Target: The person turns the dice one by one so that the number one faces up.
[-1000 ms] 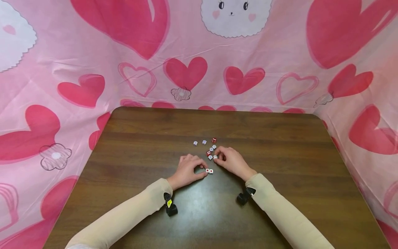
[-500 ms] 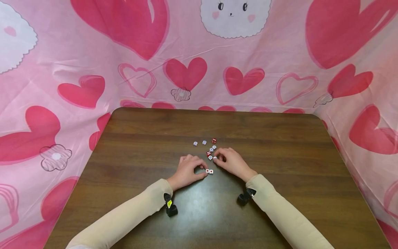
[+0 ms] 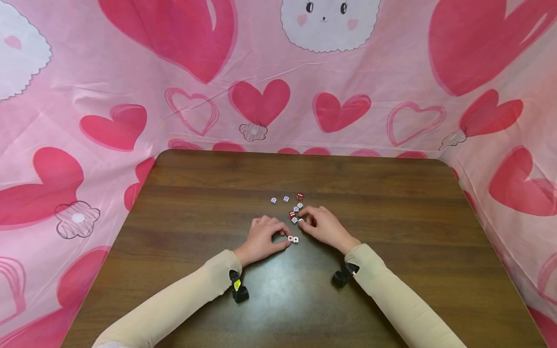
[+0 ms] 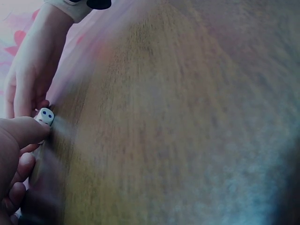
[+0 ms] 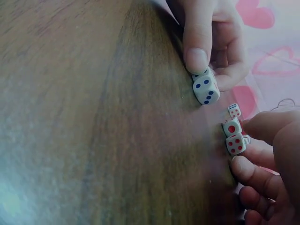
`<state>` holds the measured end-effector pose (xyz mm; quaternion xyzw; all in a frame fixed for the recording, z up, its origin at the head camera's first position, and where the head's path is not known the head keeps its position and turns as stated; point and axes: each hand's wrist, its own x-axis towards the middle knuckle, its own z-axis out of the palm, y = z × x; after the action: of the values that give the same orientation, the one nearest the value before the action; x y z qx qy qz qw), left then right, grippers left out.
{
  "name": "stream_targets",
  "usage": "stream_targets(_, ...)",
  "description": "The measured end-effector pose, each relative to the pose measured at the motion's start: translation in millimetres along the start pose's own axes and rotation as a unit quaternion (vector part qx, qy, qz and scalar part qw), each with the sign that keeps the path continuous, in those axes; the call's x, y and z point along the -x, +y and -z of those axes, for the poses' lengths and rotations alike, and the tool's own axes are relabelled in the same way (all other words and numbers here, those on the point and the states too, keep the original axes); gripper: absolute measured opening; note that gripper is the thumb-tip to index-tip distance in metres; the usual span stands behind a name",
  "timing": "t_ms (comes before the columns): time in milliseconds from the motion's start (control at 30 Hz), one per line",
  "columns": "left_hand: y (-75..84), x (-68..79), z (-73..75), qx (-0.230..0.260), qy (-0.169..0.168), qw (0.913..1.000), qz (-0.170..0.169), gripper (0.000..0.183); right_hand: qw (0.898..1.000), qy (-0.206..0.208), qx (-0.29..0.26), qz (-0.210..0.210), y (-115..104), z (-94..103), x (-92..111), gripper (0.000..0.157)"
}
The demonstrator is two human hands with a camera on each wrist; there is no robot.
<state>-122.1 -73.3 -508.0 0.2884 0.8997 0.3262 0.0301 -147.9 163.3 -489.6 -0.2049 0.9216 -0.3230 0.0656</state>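
Note:
My left hand (image 3: 263, 237), at the middle of the table, pinches a white die (image 3: 290, 239) between thumb and index finger. Against its right side sits a second white die (image 3: 296, 239), a red dot on top. Up and to the right, my right hand (image 3: 324, 224) has thumb and index finger curled at a white die (image 3: 300, 221), mostly covered by the fingertips. Beside that die lie another white die (image 3: 294, 220) and a red die (image 3: 292, 214). In the right wrist view, white dice (image 5: 236, 144) with red pips show by the right hand's fingers (image 5: 241, 168).
Two white dice (image 3: 296, 209) lie just beyond the red one. Farther back are a red die (image 3: 300, 196) and two spaced white dice (image 3: 285, 199). The brown wooden table (image 3: 196, 188) ends at a pink heart-printed cloth (image 3: 300, 72).
The right hand's fingertips have lowered slightly over their die, covering more of it. The left hand and the other dice have stayed in place.

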Motion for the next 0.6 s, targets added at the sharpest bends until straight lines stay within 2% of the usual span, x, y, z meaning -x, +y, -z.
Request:
stream_targets(300,0.0,0.1,-1.0,0.003,0.0,1.0,0.001,0.013,1.0,0.008,-0.003,0.005,1.9,-1.7,-0.2,0.011)
stream_targets(600,-0.6,0.0,-1.1,0.005,-0.002,1.0,0.005,0.014,0.999,0.005,0.001,0.033,4.5,-1.9,-0.2,0.013)
